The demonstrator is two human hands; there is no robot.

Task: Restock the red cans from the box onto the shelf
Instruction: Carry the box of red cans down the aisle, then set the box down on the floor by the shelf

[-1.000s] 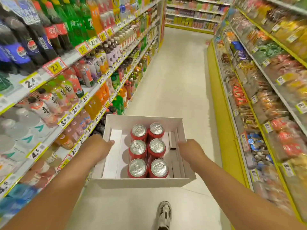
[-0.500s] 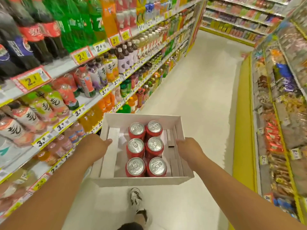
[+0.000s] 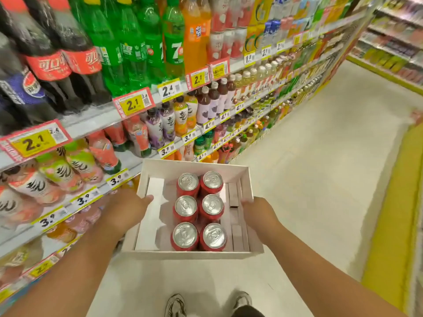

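Note:
A white cardboard box (image 3: 194,255) hangs in front of me above the aisle floor. Several red cans (image 3: 198,211) with silver tops stand upright in its middle, in two rows. My left hand (image 3: 124,210) grips the box's left wall, thumb over the rim. My right hand (image 3: 257,213) grips the right wall the same way. White cardboard inserts lie on both sides of the cans. The drinks shelf (image 3: 96,121) runs along my left, close to the box's far left corner.
The left shelving holds big soda bottles on top and smaller tea and juice bottles below, with yellow price tags (image 3: 131,105). A yellow shelf base (image 3: 393,225) lines the right side. Pale floor (image 3: 320,156) stretches ahead. My shoes (image 3: 176,305) show below the box.
My view has turned left and moved closer to the drinks shelf. Both hands keep the same hold on the box, and the cans have not shifted.

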